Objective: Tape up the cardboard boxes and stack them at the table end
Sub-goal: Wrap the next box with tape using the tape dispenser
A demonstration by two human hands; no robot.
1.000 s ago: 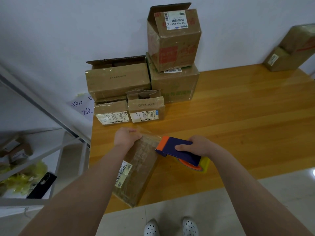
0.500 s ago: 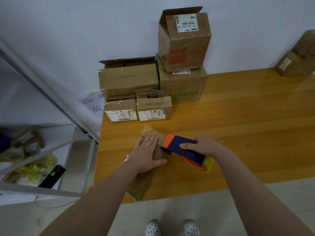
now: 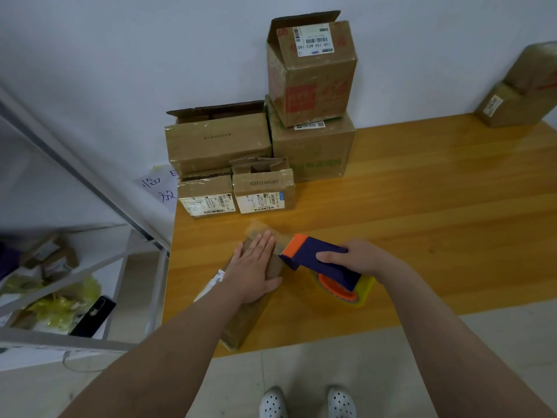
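Through the head view I count eight boxes. One box (image 3: 244, 324) lies at the counter's (image 3: 422, 221) near-left corner, with its near end reaching the front edge. The left hand (image 3: 256, 267) presses flat on it, fingers straight. The right hand (image 3: 358, 257) grips the single dispenser (image 3: 316, 257), whose orange end is just beside those fingers. A pile (image 3: 217, 140) of five fills the far-left corner and a pair (image 3: 518, 98) sits far right. The wood between them is bare.

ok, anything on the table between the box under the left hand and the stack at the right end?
Only the tape dispenser, gripped by the right hand, close against the box on that side. Past it, nothing visible lies on the table before the stack.
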